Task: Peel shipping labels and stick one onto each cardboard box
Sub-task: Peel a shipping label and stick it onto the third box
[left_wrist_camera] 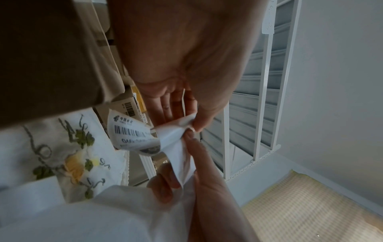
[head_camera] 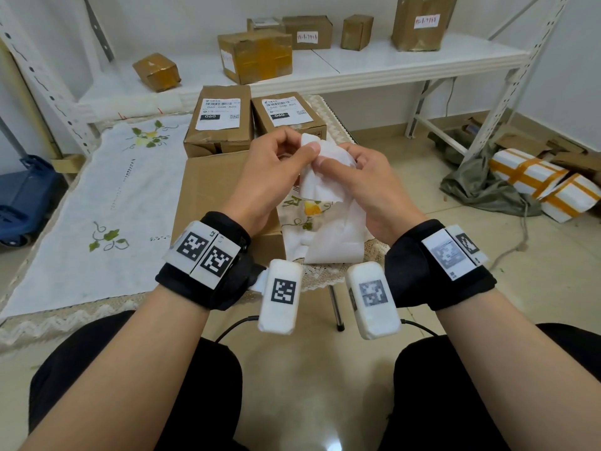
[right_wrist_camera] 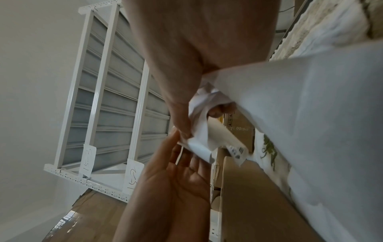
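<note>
The shipping label (head_camera: 320,172) is held up in mid-frame of the head view, between both hands and clear of the counter (head_camera: 107,203) and the boxes. It is thin white paper, judged very light, limp and easily creased — it already curls and buckles, and in the left wrist view its printed barcode face (left_wrist_camera: 132,132) rolls away toward the lower left of the frame. Once the adhesive is exposed it would likely stick to itself or to skin, so the sensible hold is at a corner or edge only, with the backing pulled off slowly and at a low angle to avoid tearing. The left hand (head_camera: 276,172) pinches the upper edge between thumb and forefinger; the right hand (head_camera: 367,187) grips the sheet just beside it, thumb on top and fingers curled behind. Both hands thus grasp the same piece of paper, thumbs nearly touching, apparently working a corner apart. Whether label and backing have separated cannot be told. Directly below the hands lies a large unlabelled cardboard box (head_camera: 211,193), partly covering the embroidered cloth — judged the nearest candidate for sticking. Behind it, toward upper centre, stand two labelled boxes (head_camera: 221,122), printed labels already on their top faces. Further boxes sit on the white shelf (head_camera: 374,65) at upper frame, well apart from the hands.
</note>
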`<state>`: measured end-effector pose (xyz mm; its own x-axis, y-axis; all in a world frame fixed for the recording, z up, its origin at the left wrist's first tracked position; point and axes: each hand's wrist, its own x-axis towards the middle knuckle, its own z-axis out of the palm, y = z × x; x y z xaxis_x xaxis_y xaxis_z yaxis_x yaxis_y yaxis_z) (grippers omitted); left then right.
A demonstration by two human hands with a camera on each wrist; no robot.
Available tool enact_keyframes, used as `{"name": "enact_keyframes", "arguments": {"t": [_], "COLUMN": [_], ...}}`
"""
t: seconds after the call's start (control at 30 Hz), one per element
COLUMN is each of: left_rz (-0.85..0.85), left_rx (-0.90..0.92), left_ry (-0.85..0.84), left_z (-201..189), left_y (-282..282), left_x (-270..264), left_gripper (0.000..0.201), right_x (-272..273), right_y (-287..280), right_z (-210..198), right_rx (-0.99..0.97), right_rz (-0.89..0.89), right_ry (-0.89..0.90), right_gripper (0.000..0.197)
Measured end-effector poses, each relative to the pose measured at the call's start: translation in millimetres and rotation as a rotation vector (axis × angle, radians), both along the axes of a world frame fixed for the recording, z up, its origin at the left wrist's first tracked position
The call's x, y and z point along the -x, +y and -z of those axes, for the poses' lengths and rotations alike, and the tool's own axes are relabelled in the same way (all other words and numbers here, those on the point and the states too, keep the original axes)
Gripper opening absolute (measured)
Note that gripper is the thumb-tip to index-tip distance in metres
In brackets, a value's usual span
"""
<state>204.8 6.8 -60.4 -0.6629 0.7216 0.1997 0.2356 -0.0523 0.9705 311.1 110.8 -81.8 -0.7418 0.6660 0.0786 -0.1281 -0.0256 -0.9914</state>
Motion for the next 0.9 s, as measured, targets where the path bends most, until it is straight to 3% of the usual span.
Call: {"name": "enact_keyframes", "arguments": {"t": [0.13,0.27,0.57,0.7,0.9], "left_rz": [-0.015,-0.036,-0.002,-0.025,-0.064], "left_rx": [0.016,0.013,-0.028,-0.042,-0.003], "left_ry": [-0.041,-0.079,-0.061,-0.002,0.25], "left_z": [-1.3,-3.3,-0.6,0.3,1.5], "left_y": [0.5,0.7,0.6,-1.4,-4.4], "left_x": [-1.0,-1.0,2.2,5.2,6.3], "left_gripper": [0.015,0.021,0.006,0.006,0.009], "right_x": [0.5,1.1,2.8,1.5,0.5], "right_y": [0.1,-0.3,0.3,3.2,5.6], "right_z": [0.3,-0.5,0.7,1.0,5.1], "right_rx": [0.005,-0.004,-0.026,-0.048,-0.116], "right_rz": [0.006,0.002,0.014,-0.011,-0.034], "right_ry": [-0.013,-0.019,-0.04,-0.008,0.021], "right_gripper": [0.03,0.022,0.026,0.021,0.011]}}
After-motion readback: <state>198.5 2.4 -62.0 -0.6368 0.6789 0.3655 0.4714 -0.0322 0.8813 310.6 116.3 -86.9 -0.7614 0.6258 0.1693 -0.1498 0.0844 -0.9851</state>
